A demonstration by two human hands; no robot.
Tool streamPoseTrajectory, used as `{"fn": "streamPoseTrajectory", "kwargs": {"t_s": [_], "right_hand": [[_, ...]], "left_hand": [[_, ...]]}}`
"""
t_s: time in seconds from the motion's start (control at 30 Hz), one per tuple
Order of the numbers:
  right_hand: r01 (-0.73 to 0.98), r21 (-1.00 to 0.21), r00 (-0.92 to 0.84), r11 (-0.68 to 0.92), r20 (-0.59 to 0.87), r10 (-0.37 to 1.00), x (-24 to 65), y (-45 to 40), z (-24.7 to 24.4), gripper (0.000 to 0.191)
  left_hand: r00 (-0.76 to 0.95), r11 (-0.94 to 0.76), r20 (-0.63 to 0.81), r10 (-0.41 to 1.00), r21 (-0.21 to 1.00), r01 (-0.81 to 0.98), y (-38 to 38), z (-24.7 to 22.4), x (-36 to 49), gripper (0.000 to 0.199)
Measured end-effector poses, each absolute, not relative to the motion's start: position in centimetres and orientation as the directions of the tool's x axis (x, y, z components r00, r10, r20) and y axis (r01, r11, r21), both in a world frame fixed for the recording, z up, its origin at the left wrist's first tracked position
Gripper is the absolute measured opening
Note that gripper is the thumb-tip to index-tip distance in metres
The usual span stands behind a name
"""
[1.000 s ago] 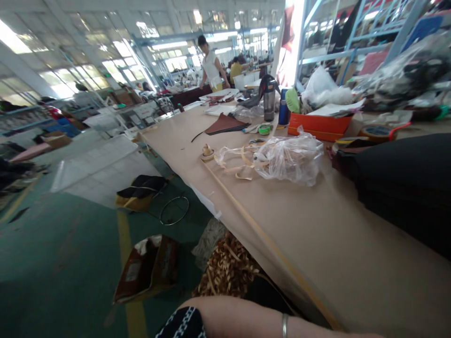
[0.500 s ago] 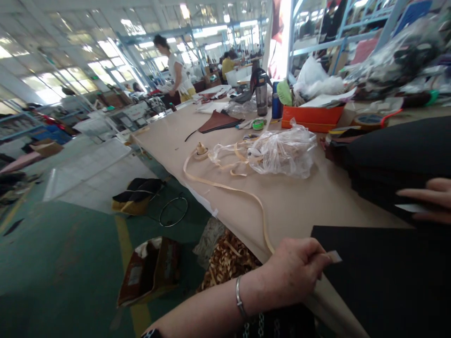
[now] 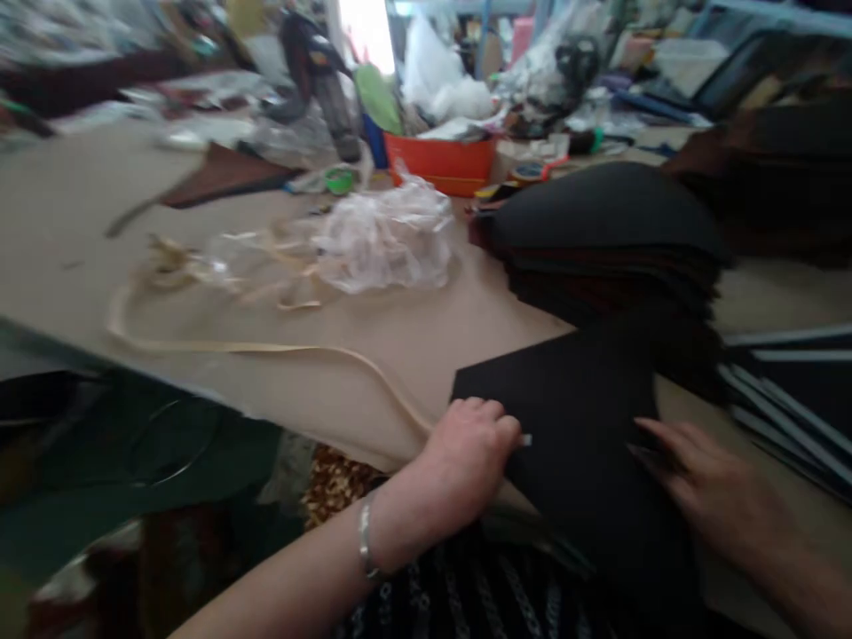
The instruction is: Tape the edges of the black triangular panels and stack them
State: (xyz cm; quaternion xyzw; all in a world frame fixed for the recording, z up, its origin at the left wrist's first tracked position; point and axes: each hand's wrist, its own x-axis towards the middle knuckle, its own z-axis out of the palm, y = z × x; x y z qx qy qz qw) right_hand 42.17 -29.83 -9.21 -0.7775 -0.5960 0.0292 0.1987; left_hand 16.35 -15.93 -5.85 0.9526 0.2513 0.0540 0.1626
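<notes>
My left hand (image 3: 476, 453) is closed on the end of a narrow cream tape (image 3: 319, 349), and a short pale tip pokes out past the fingers. From there the tape runs in a loose curve across the table to a small roll (image 3: 166, 262). A flat black sheet (image 3: 565, 390) lies under and beside that hand at the front edge. Over the sheet's right side, my right hand (image 3: 706, 484) has thumb and forefinger around a small, dark, pointed tool (image 3: 656, 459); blur hides its exact kind.
A crumpled clear plastic bag (image 3: 392, 235) lies mid-table. Stacked dark pieces (image 3: 605, 213) rise behind the sheet. At the back stand an orange box (image 3: 439, 162) and a bottle (image 3: 333, 106). White-edged dark panels (image 3: 792, 417) lie at right. Tape scraps (image 3: 336, 484) fill a container below the edge.
The view has swung right and down. My right hand has come in over the black sheet with the tool. The left hand still grips the tape end, now over the sheet's edge.
</notes>
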Motion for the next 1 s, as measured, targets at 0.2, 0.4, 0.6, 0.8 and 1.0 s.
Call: {"fn": "streamPoseTrajectory", "kwargs": {"t_s": [0.2, 0.4, 0.6, 0.8, 1.0], "right_hand": [[0.981, -0.062, 0.193, -0.185, 0.172, 0.966, 45.0, -28.6, -10.4, 0.03], [0.999, 0.041, 0.0, -0.005, 0.128, 0.992, 47.0, -22.1, -9.3, 0.029], [0.994, 0.086, -0.068, 0.063, 0.06, 0.996, 46.2, -15.5, -7.0, 0.032], [0.937, -0.351, 0.057, 0.003, 0.159, 0.986, 43.0, -18.1, -4.1, 0.025], [0.287, -0.922, 0.112, -0.258, -0.235, 0.966, 38.7, -27.5, -4.5, 0.015]], "left_hand": [[0.883, -0.802, -0.123, 0.453, 0.378, 0.463, -17.1, -6.0, 17.5, 0.023], [0.861, -0.799, -0.197, 0.469, 0.321, 0.508, -18.5, -5.6, 18.8, 0.026], [0.85, -0.791, -0.229, 0.475, 0.311, 0.526, -18.5, -5.7, 20.4, 0.025], [0.806, -0.579, -0.336, 0.486, 0.567, 0.586, -18.6, -4.3, 20.4, 0.026], [0.798, -0.341, -0.392, 0.457, 0.751, 0.565, -18.8, -4.0, 20.2, 0.028]]}}
